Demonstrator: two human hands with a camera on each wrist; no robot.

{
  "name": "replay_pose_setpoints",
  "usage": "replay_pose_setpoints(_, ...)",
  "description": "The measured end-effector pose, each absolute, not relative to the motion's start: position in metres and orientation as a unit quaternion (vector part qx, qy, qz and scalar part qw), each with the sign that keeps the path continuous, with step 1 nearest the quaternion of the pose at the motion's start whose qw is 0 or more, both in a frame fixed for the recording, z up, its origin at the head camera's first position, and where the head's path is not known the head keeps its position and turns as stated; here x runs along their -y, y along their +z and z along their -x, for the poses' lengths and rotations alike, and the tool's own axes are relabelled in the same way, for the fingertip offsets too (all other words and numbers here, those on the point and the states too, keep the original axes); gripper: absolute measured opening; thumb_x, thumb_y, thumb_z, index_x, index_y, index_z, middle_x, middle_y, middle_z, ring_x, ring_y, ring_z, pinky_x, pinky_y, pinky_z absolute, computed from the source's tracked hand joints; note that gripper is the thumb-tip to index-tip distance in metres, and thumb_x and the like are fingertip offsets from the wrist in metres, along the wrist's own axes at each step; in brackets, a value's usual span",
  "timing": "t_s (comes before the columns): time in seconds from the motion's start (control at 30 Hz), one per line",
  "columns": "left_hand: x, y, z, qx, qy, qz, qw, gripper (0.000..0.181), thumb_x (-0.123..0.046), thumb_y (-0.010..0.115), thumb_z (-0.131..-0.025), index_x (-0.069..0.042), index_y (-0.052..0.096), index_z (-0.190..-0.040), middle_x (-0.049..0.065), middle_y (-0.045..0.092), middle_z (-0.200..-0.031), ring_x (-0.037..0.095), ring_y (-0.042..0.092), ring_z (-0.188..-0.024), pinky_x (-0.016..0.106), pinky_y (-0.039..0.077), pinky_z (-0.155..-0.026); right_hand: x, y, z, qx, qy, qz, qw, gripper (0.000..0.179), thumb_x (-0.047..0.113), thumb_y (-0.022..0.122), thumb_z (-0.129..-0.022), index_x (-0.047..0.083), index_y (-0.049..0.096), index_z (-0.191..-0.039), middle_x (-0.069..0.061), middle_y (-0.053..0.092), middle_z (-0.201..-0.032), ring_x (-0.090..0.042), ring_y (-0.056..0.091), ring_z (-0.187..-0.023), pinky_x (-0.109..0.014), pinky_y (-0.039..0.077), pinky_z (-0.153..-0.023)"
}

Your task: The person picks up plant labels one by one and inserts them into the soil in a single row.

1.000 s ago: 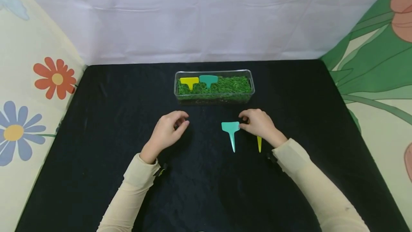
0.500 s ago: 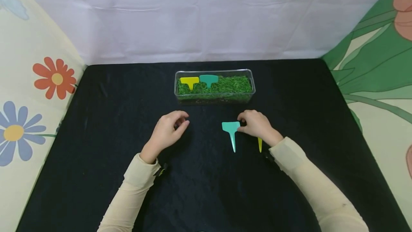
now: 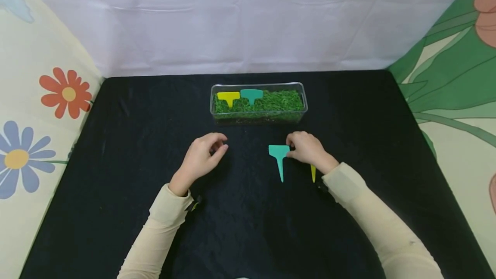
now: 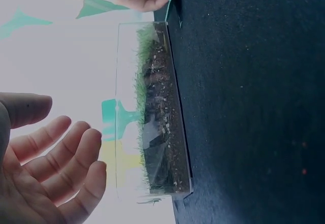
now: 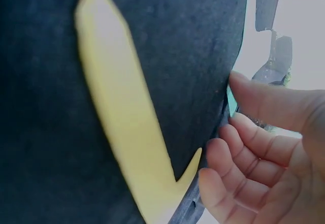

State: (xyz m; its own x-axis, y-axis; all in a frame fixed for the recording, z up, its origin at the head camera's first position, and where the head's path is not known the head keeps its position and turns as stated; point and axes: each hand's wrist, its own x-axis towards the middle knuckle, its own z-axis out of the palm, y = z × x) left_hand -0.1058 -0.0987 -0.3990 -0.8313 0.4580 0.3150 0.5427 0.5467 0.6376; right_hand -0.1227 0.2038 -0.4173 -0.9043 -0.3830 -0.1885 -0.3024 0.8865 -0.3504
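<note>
- My right hand: thumb and forefinger pinch the right edge of the turquoise marker, nearer me than the grass tray;
- My left hand: relaxed, fingers loosely bent;
- Yellow marker: partly hidden beneath my right hand;

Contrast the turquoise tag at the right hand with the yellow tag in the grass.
The turquoise tag is pinched by the right hand; the yellow tag is untouched. The turquoise tag's pointed tip shows; the yellow tag's is hidden in the grass. Both are T-shaped.
</note>
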Motion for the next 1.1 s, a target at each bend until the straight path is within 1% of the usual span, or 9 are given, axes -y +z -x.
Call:
replay_pose_setpoints(0.13,0.099,-0.4,0.106,0.878,-0.381,0.284,0.055,0.017,-0.006,0.061,-0.085,0.002,0.062,-0.1,0.007,0.061,-0.082,0.015,0.056,-0.068,0.03,0.049,-0.062,-0.205,-0.417,0.123,-0.961,-0.177,0.174,0.124,0.008,0.01,0.069,-0.079,0.006,0.062,-0.08,-0.003,0.055,-0.07,-0.015,0.048,-0.054,-0.031,0.041,-0.051)
replay_pose_setpoints(0.27,0.098,-0.4,0.106,0.878,-0.381,0.284,0.051,0.017,-0.006,0.061,-0.085,0.002,0.062,-0.1,0.006,0.061,-0.081,0.014,0.056,-0.068,0.029,0.048,-0.062,-0.209,-0.417,0.123,-0.953,-0.21,0.178,0.129,0.008,0.007,0.063,-0.084,0.007,0.062,-0.076,-0.001,0.054,-0.063,-0.013,0.045,-0.048,-0.029,0.038,-0.048)
replay_pose_setpoints(0.47,0.097,-0.4,0.106,0.878,-0.378,0.289,0.048,0.017,-0.007,0.061,-0.085,0.002,0.062,-0.1,0.006,0.061,-0.082,0.014,0.056,-0.068,0.029,0.048,-0.062,-0.216,-0.41,0.124,-0.935,-0.259,0.196,0.138,0.009,0.003,0.06,-0.084,0.005,0.063,-0.076,-0.001,0.055,-0.064,-0.012,0.044,-0.05,-0.03,0.039,-0.051)
replay_pose_setpoints(0.67,0.095,-0.401,0.106,0.877,-0.375,0.296,0.046,0.017,-0.007,0.061,-0.085,0.001,0.062,-0.1,0.006,0.062,-0.082,0.014,0.056,-0.068,0.029,0.048,-0.062,-0.217,-0.393,0.122,-0.927,-0.282,0.203,0.141,0.009,0.003,0.058,-0.086,0.004,0.062,-0.078,-0.002,0.054,-0.063,-0.012,0.043,-0.049,-0.03,0.038,-0.051)
replay_pose_setpoints(0.93,0.093,-0.402,0.107,0.876,-0.378,0.297,0.03,0.018,-0.007,0.06,-0.086,0.001,0.062,-0.102,0.006,0.062,-0.083,0.014,0.056,-0.069,0.028,0.048,-0.062,-0.212,-0.365,0.116,-0.931,-0.284,0.2,0.107,0.009,0.004,0.057,-0.087,0.004,0.061,-0.08,-0.006,0.057,-0.068,-0.014,0.043,-0.052,-0.031,0.037,-0.054)
replay_pose_setpoints(1.1,0.087,-0.404,0.112,0.874,-0.384,0.298,-0.007,0.023,-0.01,0.06,-0.087,0.002,0.061,-0.106,0.006,0.061,-0.087,0.014,0.057,-0.073,0.03,0.048,-0.065,-0.21,-0.356,0.113,-0.934,-0.285,0.199,0.087,0.009,0.004,0.057,-0.087,0.004,0.06,-0.079,-0.004,0.055,-0.067,-0.015,0.043,-0.053,-0.032,0.037,-0.055)
